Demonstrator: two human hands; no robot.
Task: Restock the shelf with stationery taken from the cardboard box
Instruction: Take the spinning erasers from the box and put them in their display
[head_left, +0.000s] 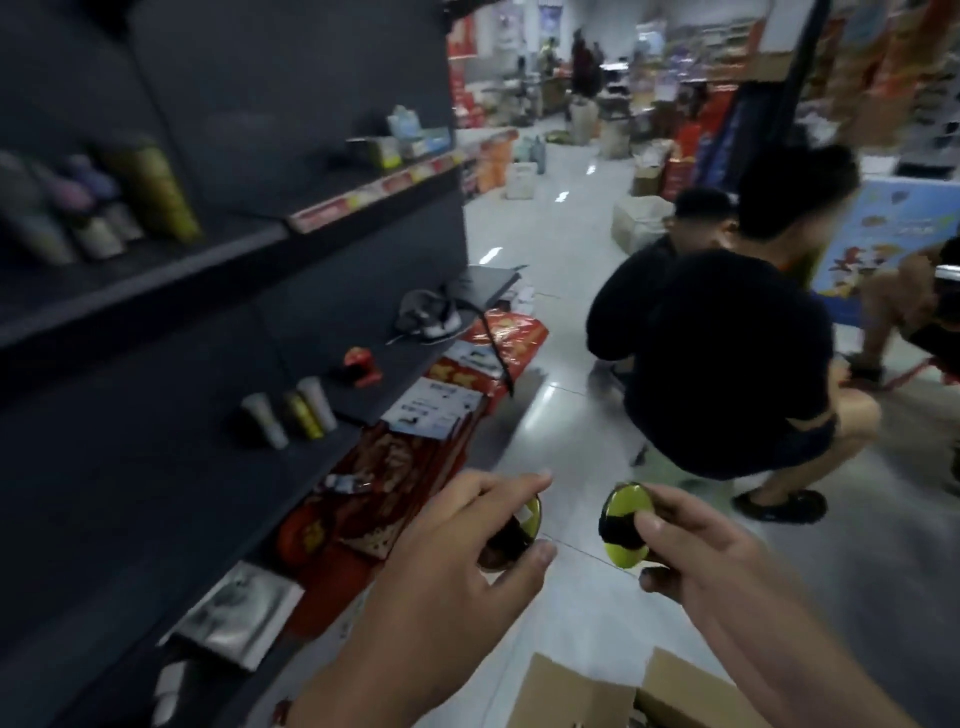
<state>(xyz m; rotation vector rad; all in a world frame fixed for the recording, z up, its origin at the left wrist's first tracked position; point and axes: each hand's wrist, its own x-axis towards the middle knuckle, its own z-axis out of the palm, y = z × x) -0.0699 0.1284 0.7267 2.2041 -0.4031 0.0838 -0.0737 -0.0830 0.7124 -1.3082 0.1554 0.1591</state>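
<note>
At six o'clock the cardboard box (566, 691) is plain brown. The right hand (691, 556) holds a yellow-green disc (626, 522) crossed by a black band; the left hand (467, 551) grips a similar yellow-green and black item (514, 530). The shelf (156, 270) at nine o'clock is dark charcoal, with red-and-white price strips (374, 189) along one edge. Red patterned packets (395, 467) lie below. The floor (571, 415) is glossy pale grey tile.

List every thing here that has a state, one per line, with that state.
Left hand: grips a yellow-and-black round item, held in the air.
Right hand: pinches a second yellow disc, its round face toward the camera.
Cardboard box: flaps open, on the floor below the hands.
Tubes on the middle shelf: standing upright.
Upper-shelf bottles: upright, blurred.
</note>
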